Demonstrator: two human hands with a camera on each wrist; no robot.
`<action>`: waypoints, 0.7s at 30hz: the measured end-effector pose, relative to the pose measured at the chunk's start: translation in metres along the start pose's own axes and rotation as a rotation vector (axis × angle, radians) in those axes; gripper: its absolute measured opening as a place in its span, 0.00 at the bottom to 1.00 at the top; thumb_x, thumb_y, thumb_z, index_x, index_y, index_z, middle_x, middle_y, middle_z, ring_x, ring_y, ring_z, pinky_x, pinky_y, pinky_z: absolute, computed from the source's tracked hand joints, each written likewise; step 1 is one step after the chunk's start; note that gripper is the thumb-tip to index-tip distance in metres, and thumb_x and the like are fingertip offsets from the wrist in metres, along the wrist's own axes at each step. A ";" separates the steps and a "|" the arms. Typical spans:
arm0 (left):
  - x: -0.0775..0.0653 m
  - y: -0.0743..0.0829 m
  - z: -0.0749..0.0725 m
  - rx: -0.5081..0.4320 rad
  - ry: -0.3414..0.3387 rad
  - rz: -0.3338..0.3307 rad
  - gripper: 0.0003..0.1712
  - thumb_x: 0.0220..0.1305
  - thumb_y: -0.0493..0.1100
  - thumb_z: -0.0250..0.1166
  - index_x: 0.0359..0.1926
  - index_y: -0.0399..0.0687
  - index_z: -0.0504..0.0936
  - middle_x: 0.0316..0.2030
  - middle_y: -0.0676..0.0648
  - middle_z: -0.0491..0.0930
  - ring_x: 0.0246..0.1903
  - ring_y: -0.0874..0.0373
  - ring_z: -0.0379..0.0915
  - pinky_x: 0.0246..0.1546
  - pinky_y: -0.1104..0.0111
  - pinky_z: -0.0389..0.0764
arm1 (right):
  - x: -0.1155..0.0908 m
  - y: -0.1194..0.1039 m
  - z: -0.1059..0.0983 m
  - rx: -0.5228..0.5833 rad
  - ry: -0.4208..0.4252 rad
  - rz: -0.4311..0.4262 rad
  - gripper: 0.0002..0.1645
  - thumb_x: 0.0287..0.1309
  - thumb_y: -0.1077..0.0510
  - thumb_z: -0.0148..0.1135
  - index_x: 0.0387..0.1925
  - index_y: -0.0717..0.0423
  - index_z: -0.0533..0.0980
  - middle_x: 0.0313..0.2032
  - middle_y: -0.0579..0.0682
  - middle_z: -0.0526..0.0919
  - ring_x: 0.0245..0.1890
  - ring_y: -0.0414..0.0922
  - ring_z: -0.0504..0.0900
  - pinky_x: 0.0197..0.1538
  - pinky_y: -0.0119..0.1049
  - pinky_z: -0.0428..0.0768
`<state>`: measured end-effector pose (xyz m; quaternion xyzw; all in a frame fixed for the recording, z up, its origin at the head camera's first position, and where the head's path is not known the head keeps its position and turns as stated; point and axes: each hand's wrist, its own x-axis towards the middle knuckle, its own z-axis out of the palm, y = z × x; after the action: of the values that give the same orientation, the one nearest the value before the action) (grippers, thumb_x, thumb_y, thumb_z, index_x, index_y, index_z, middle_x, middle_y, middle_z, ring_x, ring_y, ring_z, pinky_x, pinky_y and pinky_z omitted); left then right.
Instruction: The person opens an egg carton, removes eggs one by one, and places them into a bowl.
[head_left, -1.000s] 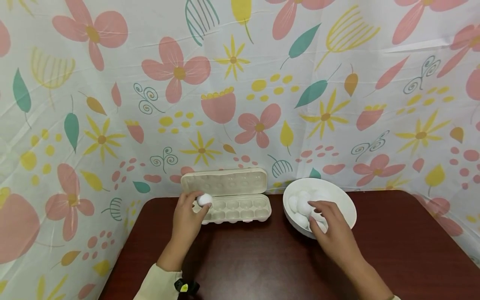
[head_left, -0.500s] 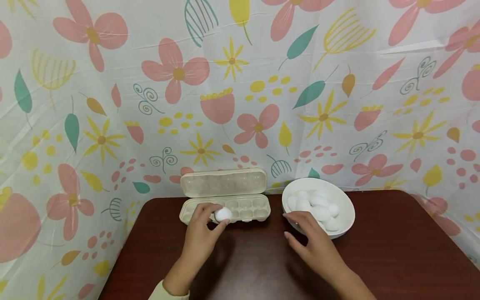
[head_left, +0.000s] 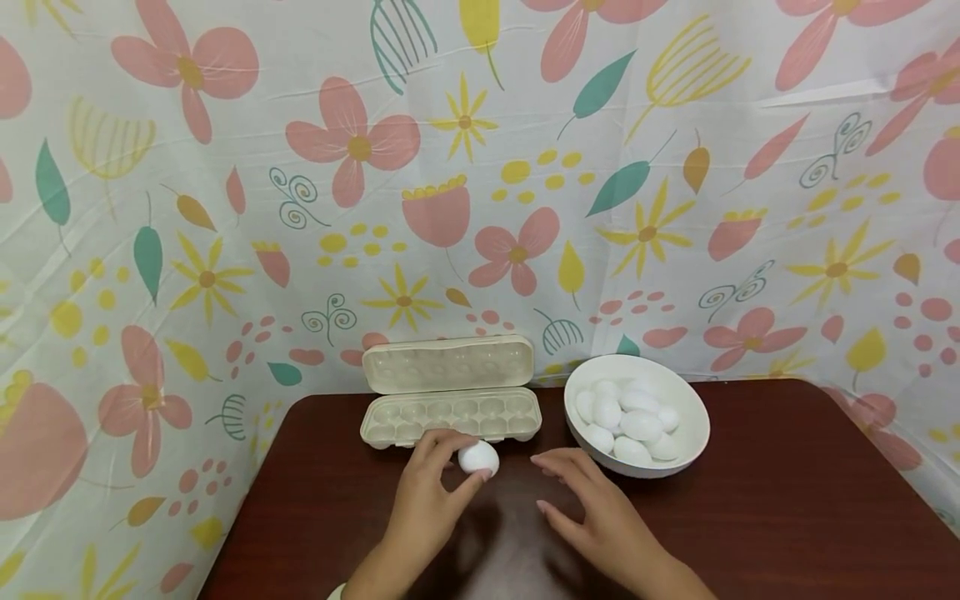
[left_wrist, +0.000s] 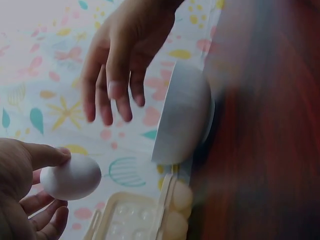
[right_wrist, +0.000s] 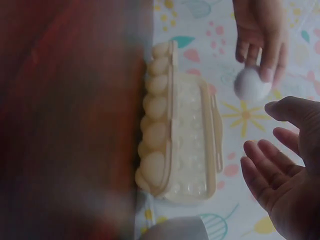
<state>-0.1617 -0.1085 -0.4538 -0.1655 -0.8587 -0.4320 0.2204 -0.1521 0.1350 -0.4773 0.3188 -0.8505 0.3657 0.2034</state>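
A white egg [head_left: 478, 459] is pinched between the thumb and fingers of my left hand [head_left: 427, 500], in front of the egg carton. The left wrist view shows the same egg [left_wrist: 71, 177] up close, thumb on its top side. My right hand [head_left: 592, 517] holds nothing; its fingers are spread and relaxed, a short way to the right of the egg. Behind the left hand lies a cream egg carton [head_left: 450, 392], its lid raised against the cloth and its visible cups bare. A white bowl [head_left: 693, 408] with several white eggs [head_left: 641, 425] stands behind the right hand.
A dark red-brown table [head_left: 810, 483] carries everything. Right behind it hangs a white cloth [head_left: 465, 317] printed with flowers and leaves, close to the carton and the bowl.
My left hand has carried the egg from over the carton's left end rightward and toward me. My right hand has left the bowl, moving left and nearer, with nothing in it.
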 end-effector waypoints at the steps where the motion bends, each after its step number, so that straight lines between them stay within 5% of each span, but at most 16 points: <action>1: -0.002 0.001 0.002 -0.008 -0.007 0.003 0.24 0.48 0.41 0.81 0.47 0.55 0.85 0.48 0.56 0.78 0.45 0.63 0.77 0.43 0.70 0.83 | -0.001 -0.002 0.002 0.007 -0.007 0.002 0.40 0.54 0.63 0.75 0.66 0.42 0.70 0.58 0.42 0.74 0.54 0.39 0.79 0.51 0.30 0.82; 21: -0.024 0.015 0.020 -0.113 -0.128 0.003 0.22 0.57 0.53 0.76 0.51 0.61 0.81 0.49 0.61 0.74 0.44 0.68 0.75 0.40 0.70 0.82 | -0.007 -0.012 0.019 0.086 0.036 -0.042 0.36 0.55 0.61 0.75 0.64 0.50 0.71 0.57 0.45 0.74 0.50 0.36 0.76 0.51 0.20 0.75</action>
<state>-0.1393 -0.0858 -0.4667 -0.2061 -0.8452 -0.4678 0.1558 -0.1404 0.1175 -0.4876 0.3382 -0.8234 0.4031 0.2125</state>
